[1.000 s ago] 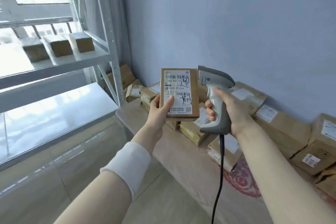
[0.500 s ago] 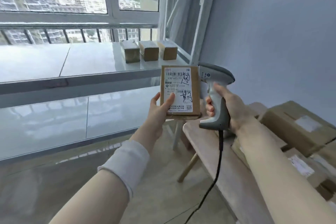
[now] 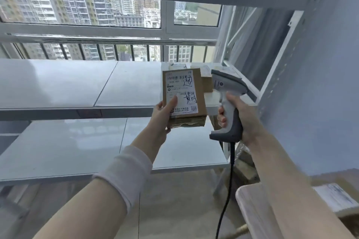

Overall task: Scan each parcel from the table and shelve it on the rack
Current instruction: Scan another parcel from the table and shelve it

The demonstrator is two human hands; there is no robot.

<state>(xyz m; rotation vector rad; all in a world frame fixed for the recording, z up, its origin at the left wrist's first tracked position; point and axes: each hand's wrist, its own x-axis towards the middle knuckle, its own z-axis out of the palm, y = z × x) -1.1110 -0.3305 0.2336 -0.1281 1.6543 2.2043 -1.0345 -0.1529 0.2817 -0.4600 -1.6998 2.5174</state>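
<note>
My left hand (image 3: 162,116) holds a small brown cardboard parcel (image 3: 184,97) upright, thumb across its white shipping label, in front of the white rack (image 3: 77,110). To its right my right hand (image 3: 240,120) grips the handle of a grey and white barcode scanner (image 3: 227,103), its cable hanging down. The scanner's head sits beside the parcel's right edge. Behind the held parcel, other brown parcels (image 3: 206,81) stand on the upper shelf near its right end, partly hidden.
The rack has two wide grey shelves (image 3: 68,147) in front of a window with railing. Its right upright (image 3: 281,54) stands against the blue wall. The wooden table corner (image 3: 250,205) with a labelled parcel (image 3: 334,198) lies at the lower right.
The view has swung left from the table to face the rack. Both hands carried the parcel and scanner along, now closer to the upper shelf's right end.
</note>
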